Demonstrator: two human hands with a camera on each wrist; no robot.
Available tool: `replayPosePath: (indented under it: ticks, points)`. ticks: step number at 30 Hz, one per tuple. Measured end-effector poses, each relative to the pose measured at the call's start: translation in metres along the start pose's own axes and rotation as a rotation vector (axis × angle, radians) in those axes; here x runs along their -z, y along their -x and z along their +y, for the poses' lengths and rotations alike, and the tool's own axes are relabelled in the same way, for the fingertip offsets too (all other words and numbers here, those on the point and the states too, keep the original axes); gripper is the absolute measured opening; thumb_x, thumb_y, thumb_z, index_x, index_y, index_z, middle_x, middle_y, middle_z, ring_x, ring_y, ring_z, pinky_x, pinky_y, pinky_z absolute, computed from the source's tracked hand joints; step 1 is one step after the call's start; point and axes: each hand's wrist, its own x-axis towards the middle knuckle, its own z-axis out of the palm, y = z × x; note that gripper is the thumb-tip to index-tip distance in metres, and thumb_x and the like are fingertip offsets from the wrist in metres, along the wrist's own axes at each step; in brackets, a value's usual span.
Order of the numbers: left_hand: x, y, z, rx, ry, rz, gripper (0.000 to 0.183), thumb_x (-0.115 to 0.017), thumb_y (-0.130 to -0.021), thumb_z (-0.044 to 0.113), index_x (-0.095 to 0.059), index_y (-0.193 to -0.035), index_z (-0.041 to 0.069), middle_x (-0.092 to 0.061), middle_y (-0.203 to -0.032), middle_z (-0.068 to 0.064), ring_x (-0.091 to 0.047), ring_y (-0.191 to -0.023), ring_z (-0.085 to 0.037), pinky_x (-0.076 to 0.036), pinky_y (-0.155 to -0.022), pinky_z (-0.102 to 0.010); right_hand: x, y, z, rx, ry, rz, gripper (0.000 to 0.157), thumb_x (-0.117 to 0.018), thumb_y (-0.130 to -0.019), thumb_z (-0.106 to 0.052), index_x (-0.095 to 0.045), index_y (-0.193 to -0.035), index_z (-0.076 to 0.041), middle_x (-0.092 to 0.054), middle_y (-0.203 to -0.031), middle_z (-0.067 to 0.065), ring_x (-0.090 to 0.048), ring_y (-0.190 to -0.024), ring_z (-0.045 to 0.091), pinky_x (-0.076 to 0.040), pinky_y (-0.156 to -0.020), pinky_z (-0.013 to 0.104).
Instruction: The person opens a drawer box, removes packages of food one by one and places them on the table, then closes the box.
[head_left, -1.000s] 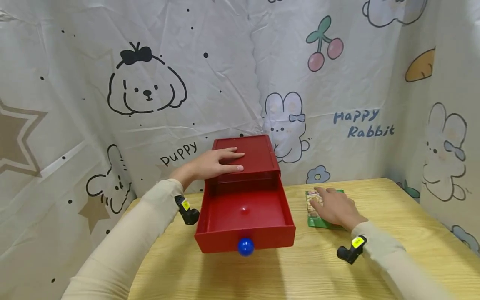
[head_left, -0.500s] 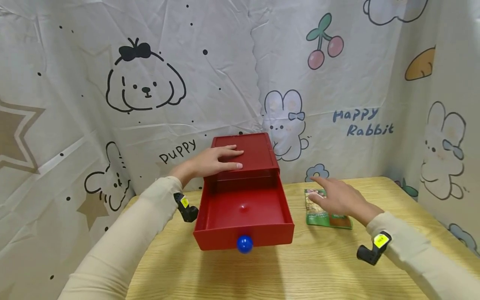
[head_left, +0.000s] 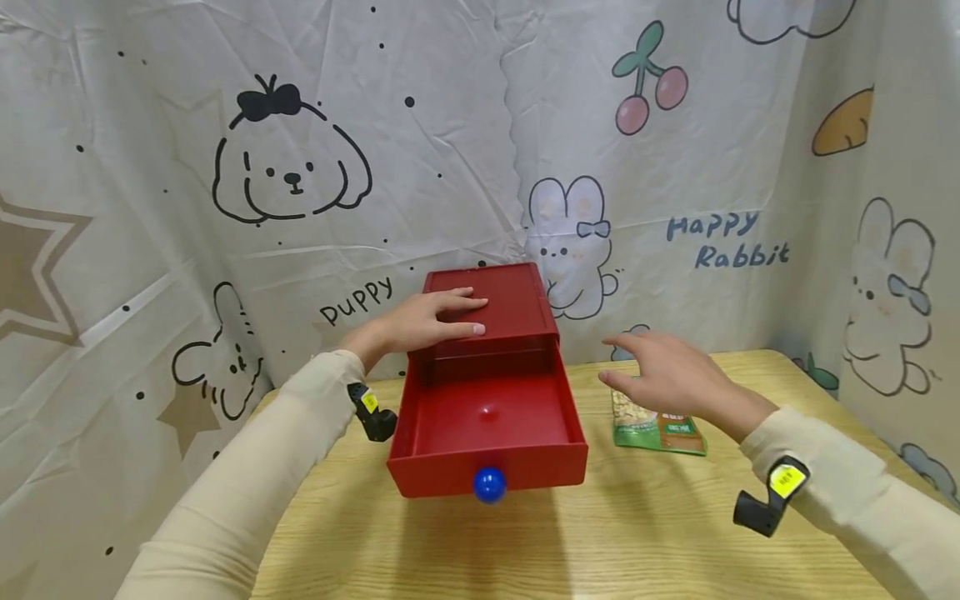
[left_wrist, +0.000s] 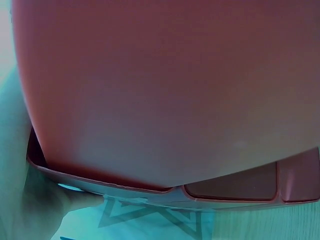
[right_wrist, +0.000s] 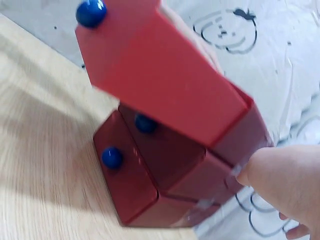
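Cabinet (head_left: 517,304) is touched by the left hand (head_left: 420,323), fingers spread; packet (head_left: 648,429) is overhung, seemingly untouched, by the right hand (head_left: 678,375), fingers apart.

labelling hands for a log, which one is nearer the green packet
Right. The right hand partly covers the green packet in the head view, apparently above it; the left hand rests on the red drawer unit, left of the packet.

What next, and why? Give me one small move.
Probably move the free right hand to the blue knob to push the top drawer shut: it stands open, the packet lies on the table, and the left hand rests on the cabinet.
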Motion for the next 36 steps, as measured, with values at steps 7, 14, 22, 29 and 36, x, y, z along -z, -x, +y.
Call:
replayPosePath:
  ticks: [7,14,22,29,36]
  points:
    - [0.001,0.002,0.002,0.013,0.014,0.000,0.066,-0.053,-0.078,0.068,-0.046,-0.136,0.038,-0.027,-0.149,0.010,-0.025,-0.133,-0.017,-0.029,-0.102,-0.047,0.020,0.001,-0.018,0.008,-0.045,0.037,0.059,-0.054,-0.089,-0.050,-0.051,-0.133,-0.012,-0.053,-0.129,0.013,-0.049,-0.115,0.033,-0.041,-0.088,0.056]
    - [0.001,0.003,0.001,0.023,0.016,-0.007,0.066,-0.053,-0.077,0.069,-0.046,-0.136,0.039,-0.027,-0.148,0.012,-0.025,-0.133,-0.017,-0.030,-0.101,-0.047,0.037,0.002,-0.037,0.053,-0.082,0.092,0.054,-0.053,-0.089,-0.051,-0.052,-0.132,-0.017,-0.053,-0.129,0.008,-0.048,-0.117,0.029,-0.039,-0.091,0.054]
    - [0.000,0.002,0.002,0.014,0.015,-0.005,0.066,-0.053,-0.077,0.069,-0.046,-0.136,0.039,-0.027,-0.148,0.011,-0.025,-0.133,-0.016,-0.030,-0.102,-0.047,0.051,0.008,-0.074,0.152,-0.147,0.099,0.051,-0.055,-0.089,-0.048,-0.054,-0.131,-0.018,-0.054,-0.127,0.001,-0.048,-0.117,0.024,-0.039,-0.093,0.051]
    - [0.001,0.002,0.002,0.013,0.017,-0.011,0.067,-0.052,-0.078,0.069,-0.047,-0.136,0.038,-0.028,-0.148,0.010,-0.027,-0.132,-0.017,-0.030,-0.102,-0.046,0.057,0.017,-0.107,0.307,-0.225,0.100,0.045,-0.058,-0.089,-0.042,-0.053,-0.130,-0.023,-0.055,-0.122,-0.007,-0.050,-0.110,0.014,-0.044,-0.089,0.040]
    - [0.001,0.001,0.001,-0.004,0.014,-0.009,0.067,-0.052,-0.078,0.069,-0.047,-0.136,0.036,-0.029,-0.148,0.008,-0.027,-0.132,-0.017,-0.029,-0.102,-0.045,0.056,0.025,-0.137,0.413,-0.180,0.107,0.044,-0.057,-0.088,-0.045,-0.055,-0.127,-0.026,-0.052,-0.124,-0.014,-0.047,-0.111,0.004,-0.043,-0.089,0.030]
